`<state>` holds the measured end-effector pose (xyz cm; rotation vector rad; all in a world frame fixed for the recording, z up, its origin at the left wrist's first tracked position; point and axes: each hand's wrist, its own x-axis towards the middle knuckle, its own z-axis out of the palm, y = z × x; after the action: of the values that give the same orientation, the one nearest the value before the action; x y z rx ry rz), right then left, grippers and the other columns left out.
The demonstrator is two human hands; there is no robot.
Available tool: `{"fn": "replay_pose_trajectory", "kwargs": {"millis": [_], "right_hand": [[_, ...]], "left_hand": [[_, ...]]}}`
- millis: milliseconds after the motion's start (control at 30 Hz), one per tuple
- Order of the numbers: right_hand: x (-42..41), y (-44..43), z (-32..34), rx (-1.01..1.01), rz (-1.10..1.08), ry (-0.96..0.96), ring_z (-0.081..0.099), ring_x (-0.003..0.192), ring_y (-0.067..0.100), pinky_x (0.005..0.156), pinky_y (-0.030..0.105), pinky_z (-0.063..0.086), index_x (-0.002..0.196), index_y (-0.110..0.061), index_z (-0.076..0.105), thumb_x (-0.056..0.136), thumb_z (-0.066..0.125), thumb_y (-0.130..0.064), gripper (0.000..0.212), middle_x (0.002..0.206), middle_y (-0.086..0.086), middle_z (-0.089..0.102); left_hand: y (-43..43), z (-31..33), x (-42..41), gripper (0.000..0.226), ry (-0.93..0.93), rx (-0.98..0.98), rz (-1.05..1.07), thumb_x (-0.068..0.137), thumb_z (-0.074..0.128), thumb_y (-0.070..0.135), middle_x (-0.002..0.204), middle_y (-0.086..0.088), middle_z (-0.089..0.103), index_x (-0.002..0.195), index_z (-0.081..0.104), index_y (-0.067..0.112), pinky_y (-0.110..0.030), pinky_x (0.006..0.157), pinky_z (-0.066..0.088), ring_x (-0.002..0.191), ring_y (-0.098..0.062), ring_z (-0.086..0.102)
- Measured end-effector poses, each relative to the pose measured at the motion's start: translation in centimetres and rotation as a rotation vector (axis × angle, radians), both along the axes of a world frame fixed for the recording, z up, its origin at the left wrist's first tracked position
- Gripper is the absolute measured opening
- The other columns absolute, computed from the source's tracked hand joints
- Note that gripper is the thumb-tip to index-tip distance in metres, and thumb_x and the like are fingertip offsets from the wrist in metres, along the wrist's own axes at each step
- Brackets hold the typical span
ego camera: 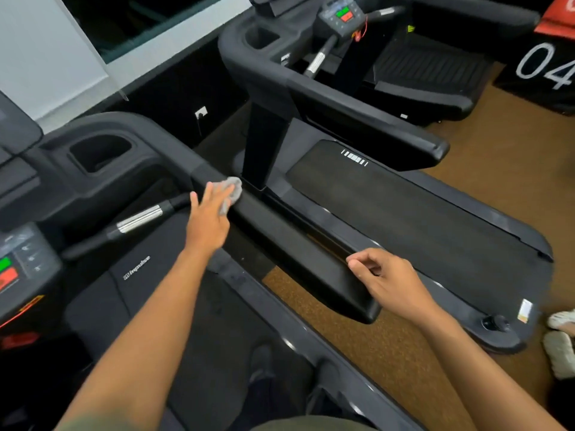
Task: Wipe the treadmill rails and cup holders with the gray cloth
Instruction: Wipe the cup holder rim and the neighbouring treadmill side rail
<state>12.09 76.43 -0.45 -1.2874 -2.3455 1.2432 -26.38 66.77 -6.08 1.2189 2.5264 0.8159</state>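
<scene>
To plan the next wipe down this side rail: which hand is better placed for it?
Left. The left hand presses the gray cloth flat on the rail, so it can slide along. The right hand holds nothing, fingers loosely curled near the rail's end.

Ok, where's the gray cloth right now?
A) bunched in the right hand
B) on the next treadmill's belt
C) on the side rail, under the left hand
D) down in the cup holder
C: the gray cloth sits on the side rail with the left hand pressing on it, fingers laid flat over it; the right hand holds nothing.
</scene>
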Motion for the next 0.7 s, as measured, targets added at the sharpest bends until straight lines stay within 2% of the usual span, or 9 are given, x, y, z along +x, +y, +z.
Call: {"fn": "replay_pose_trajectory", "kwargs": {"millis": [67,133,200,267,333,367,467,533,700], "right_hand": [[-0.2,0.0,-0.3,-0.003,-0.004,0.004,0.065,0.103,-0.002,0.093,0.028,0.054,0.105,-0.038,0.072,0.101,0.061,-0.042,0.012,0.107,-0.021,0.072],[-0.3,0.0,-0.4,-0.002,-0.016,0.013,0.065,0.104,-0.002,0.093,0.027,0.053,0.108,-0.038,0.072,0.101,0.061,-0.041,0.013,0.109,-0.021,0.071],[-0.3,0.0,-0.5,-0.009,-0.029,0.028,0.065,0.103,-0.003,0.092,0.026,0.053,0.110,-0.037,0.072,0.101,0.062,-0.041,0.014,0.109,-0.021,0.071],[-0.3,0.1,-0.7,-0.015,-0.038,0.031,0.065,0.102,-0.004,0.090,0.024,0.053,0.112,-0.036,0.072,0.101,0.062,-0.041,0.016,0.110,-0.021,0.071],[-0.4,0.2,-0.6,-0.028,-0.060,0.044,0.064,0.101,-0.004,0.087,0.022,0.052,0.114,-0.035,0.071,0.101,0.061,-0.042,0.018,0.109,-0.020,0.070],[-0.5,0.3,-0.5,-0.028,-0.076,0.055,0.064,0.100,-0.005,0.084,0.021,0.052,0.114,-0.035,0.071,0.101,0.062,-0.042,0.018,0.108,-0.020,0.070],[-0.5,0.7,-0.1,-0.014,-0.104,0.077,0.065,0.097,-0.007,0.078,0.014,0.048,0.112,-0.034,0.072,0.101,0.062,-0.041,0.016,0.105,-0.019,0.071],[-0.5,1.0,0.2,0.003,-0.107,0.066,0.063,0.095,-0.011,0.074,0.008,0.044,0.107,-0.037,0.072,0.101,0.061,-0.042,0.013,0.102,-0.021,0.072],[0.2,1.8,0.7,0.043,-0.083,0.037,0.060,0.094,-0.019,0.071,0.004,0.043,0.101,-0.037,0.072,0.102,0.060,-0.041,0.013,0.097,-0.023,0.071]], "left_hand": [[1.1,1.2,0.4,0.044,-0.082,-0.018,0.112,0.114,0.036,0.030,0.175,0.000,0.022,0.154,0.046,0.044,-0.052,0.129,0.019,0.164,-0.033,0.008],[2.0,2.2,3.2,0.042,-0.092,-0.013,0.187,0.113,0.037,0.028,0.170,-0.003,0.026,0.150,0.052,0.038,-0.057,0.119,0.036,0.157,-0.041,0.021],[2.2,2.5,7.4,0.039,-0.104,-0.014,0.197,0.111,0.038,0.024,0.168,-0.005,0.027,0.145,0.056,0.034,-0.056,0.112,0.040,0.154,-0.040,0.026],[1.4,2.6,11.6,0.037,-0.047,0.048,0.052,0.108,0.042,0.019,0.158,-0.006,0.037,0.138,0.060,0.030,-0.055,0.110,0.043,0.143,-0.038,0.039],[0.2,2.1,16.3,0.034,0.030,0.168,-0.209,0.102,0.046,0.013,0.136,-0.002,0.051,0.129,0.064,0.023,-0.057,0.109,0.041,0.128,-0.032,0.046],[-0.4,1.9,18.8,0.034,0.035,0.195,-0.321,0.102,0.048,0.013,0.133,0.000,0.055,0.129,0.065,0.023,-0.055,0.112,0.038,0.129,-0.030,0.047],[-2.2,1.3,26.2,0.041,0.006,0.087,-0.564,0.104,0.048,0.020,0.155,0.002,0.054,0.143,0.059,0.025,-0.045,0.133,0.013,0.156,-0.021,0.031],[-2.4,1.1,28.6,0.044,0.038,0.053,-0.686,0.099,0.053,0.020,0.157,0.001,0.054,0.143,0.060,0.022,-0.035,0.134,0.000,0.159,-0.017,0.024],[0.6,2.2,25.5,0.049,0.215,-0.099,-0.870,0.086,0.056,0.022,0.137,0.002,0.068,0.134,0.064,0.022,-0.038,0.132,0.012,0.140,-0.020,0.047]]}}
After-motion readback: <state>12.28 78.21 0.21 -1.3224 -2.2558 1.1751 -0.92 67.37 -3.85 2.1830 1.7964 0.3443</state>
